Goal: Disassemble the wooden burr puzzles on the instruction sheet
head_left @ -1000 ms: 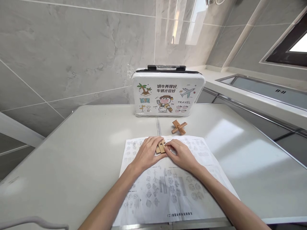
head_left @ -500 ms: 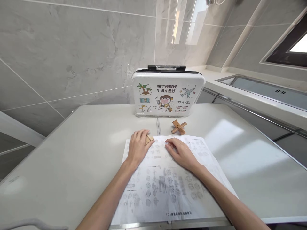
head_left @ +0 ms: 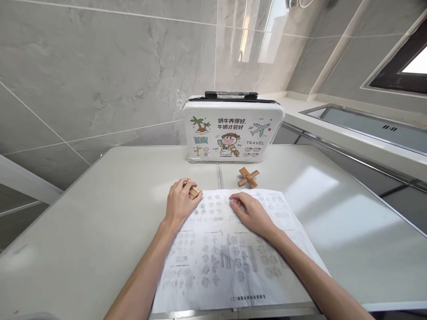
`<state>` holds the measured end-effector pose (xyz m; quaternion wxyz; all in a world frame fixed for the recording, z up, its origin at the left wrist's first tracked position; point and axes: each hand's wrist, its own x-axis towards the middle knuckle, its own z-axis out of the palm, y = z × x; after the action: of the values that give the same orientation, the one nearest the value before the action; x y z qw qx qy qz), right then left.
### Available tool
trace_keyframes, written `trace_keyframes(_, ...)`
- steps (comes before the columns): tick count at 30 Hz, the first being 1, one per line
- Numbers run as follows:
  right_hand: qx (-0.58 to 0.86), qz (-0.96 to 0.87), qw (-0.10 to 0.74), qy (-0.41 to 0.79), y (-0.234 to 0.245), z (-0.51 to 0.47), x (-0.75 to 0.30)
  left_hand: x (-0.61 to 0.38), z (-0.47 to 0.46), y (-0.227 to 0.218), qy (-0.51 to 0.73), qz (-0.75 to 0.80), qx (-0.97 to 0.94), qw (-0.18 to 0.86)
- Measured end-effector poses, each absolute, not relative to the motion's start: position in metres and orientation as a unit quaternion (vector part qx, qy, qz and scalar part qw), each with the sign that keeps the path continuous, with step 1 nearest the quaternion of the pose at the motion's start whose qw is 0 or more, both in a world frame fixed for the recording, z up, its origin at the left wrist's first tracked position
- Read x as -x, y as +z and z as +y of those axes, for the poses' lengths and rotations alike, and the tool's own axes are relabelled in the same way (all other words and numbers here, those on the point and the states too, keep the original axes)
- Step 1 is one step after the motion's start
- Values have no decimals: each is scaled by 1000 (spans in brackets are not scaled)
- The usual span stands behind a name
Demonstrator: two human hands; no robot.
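Observation:
My left hand (head_left: 180,199) is closed around light wooden puzzle pieces (head_left: 195,191) at the upper left corner of the paper sheet. Fingers and palm cover part of the wood. My right hand (head_left: 252,212) rests on the sheet, its fingers loosely bent, a gap between thumb and forefinger and nothing visible in them. Under both forearms lies the printed instruction sheet (head_left: 230,284), with rows of small puzzle drawings, upside down to me. Just beyond the sheet, a brown wooden cross of interlocked puzzle pieces (head_left: 248,177) sits on the table, apart from both hands.
A white cartoon-printed case (head_left: 230,129) with a black handle stands upright at the back of the white table (head_left: 100,213). Behind it rises a grey tiled wall (head_left: 110,71). To the right runs a counter (head_left: 367,133) with a glass-topped inset.
My left hand has moved left with the wooden pieces, uncovering more drawings on the sheet. My right hand and the wooden cross have stayed in place.

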<state>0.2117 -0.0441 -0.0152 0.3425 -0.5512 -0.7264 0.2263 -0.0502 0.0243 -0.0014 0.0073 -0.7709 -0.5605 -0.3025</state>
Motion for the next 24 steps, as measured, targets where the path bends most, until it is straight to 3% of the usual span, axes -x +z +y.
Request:
trace_keyframes(15, 568, -699, 360, 244, -10, -45, -211, 48, 21, 1, -277, -591, 757, 23)
trace_keyframes(24, 598, -595, 465, 266, -19, -38, -215, 35, 10, 14, -326, -468, 821, 21)
